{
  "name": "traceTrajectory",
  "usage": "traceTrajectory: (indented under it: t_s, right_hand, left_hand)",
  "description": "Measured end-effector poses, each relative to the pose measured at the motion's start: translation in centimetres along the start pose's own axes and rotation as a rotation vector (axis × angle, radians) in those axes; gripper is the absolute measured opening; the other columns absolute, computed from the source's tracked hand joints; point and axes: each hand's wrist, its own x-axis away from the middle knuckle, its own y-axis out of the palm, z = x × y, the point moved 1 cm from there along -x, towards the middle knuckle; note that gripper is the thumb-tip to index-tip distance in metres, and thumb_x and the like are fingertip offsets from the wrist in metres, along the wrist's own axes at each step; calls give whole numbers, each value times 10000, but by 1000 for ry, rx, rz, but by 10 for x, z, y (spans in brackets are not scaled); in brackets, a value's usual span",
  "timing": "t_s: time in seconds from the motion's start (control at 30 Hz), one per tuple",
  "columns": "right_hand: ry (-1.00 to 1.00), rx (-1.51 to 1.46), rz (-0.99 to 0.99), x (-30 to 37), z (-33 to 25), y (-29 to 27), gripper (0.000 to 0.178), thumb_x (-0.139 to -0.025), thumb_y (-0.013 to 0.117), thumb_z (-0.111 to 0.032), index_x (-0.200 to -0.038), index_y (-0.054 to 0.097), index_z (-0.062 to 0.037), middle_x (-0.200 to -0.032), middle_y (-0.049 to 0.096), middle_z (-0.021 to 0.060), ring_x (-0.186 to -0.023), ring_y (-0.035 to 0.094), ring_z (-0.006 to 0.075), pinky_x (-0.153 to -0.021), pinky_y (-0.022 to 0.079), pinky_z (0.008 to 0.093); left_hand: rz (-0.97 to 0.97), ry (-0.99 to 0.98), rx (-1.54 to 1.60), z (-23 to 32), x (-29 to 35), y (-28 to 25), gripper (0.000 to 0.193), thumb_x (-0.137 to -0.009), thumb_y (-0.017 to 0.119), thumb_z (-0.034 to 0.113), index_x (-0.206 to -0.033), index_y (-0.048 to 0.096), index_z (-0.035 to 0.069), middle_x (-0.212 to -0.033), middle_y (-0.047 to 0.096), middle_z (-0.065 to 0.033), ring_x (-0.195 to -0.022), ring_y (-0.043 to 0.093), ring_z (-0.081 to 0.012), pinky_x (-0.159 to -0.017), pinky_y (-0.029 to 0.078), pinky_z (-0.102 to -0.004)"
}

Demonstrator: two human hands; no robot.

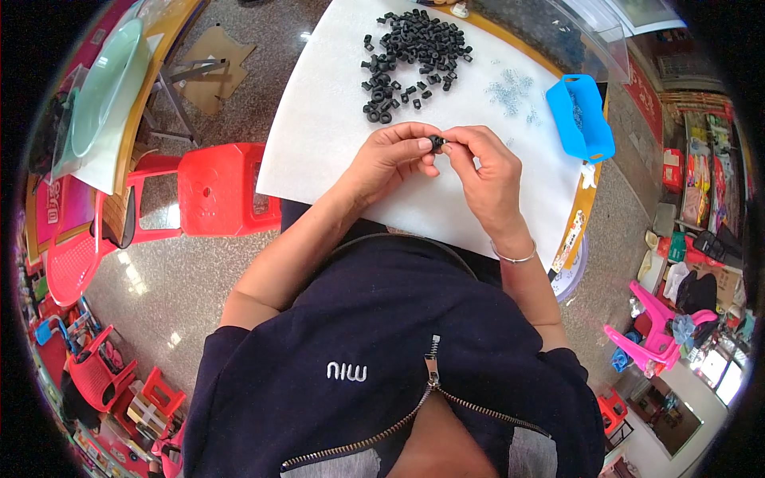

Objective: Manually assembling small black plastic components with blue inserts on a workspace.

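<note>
From a distance I watch the left hand pinch a small black part between thumb and fingers above the white-covered bench; the right hand bunches its fingertips at the three-o'clock side, though I cannot tell whether they grip it. A heap of black parts lies at twelve o'clock, a blue bin near three

The room is bright, and I see only weak shadows on the tabletop. Glare shines on the floor beyond its left edge; past its right edge, a pane is burnt white. The centre is sharp; near the black rim, lines bend and soften.
</note>
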Motion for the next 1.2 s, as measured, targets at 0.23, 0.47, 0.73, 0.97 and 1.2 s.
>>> traceTrajectory:
  t_s: [0.23,0.47,0.73,0.97,1.2]
  right_hand:
    - [-14,25,-39,0,0,-3,117,-786,631,14,-898,637,-21,-833,625,95,-689,611,207,-590,485,302]
    - [-87,78,-76,0,2,-3,153,-780,609,25,-928,625,-11,-838,604,114,-749,597,260,-644,486,342]
    - [-299,257,-193,0,3,-9,186,-767,586,38,-947,604,-3,-847,589,122,-790,579,286,-683,476,381]
    - [-140,49,-212,2,23,-10,137,-797,593,7,-934,595,7,-853,592,132,-780,585,294,-681,483,365]
    - [-200,46,-242,7,22,-7,131,-786,593,1,-916,576,-7,-838,580,125,-765,574,294,-670,477,376]
  left_hand:
    - [4,10,-35,-1,0,1,209,-894,566,65,-1076,587,-36,-929,639,-78,-725,633,-137,-722,529,-256]
    - [24,21,-107,-5,-1,-1,244,-887,576,62,-1107,563,-44,-933,634,-106,-730,626,-176,-730,523,-297]
    - [60,36,-210,-10,0,0,203,-893,571,47,-1066,599,-54,-899,648,-82,-727,645,-147,-718,531,-259]
    - [119,-22,-297,-5,1,10,239,-904,560,66,-1090,595,-78,-878,645,-91,-763,634,-160,-751,532,-287]
    - [43,-51,-367,-3,0,7,291,-892,616,139,-1091,606,-74,-901,665,-105,-776,651,-156,-747,539,-267]
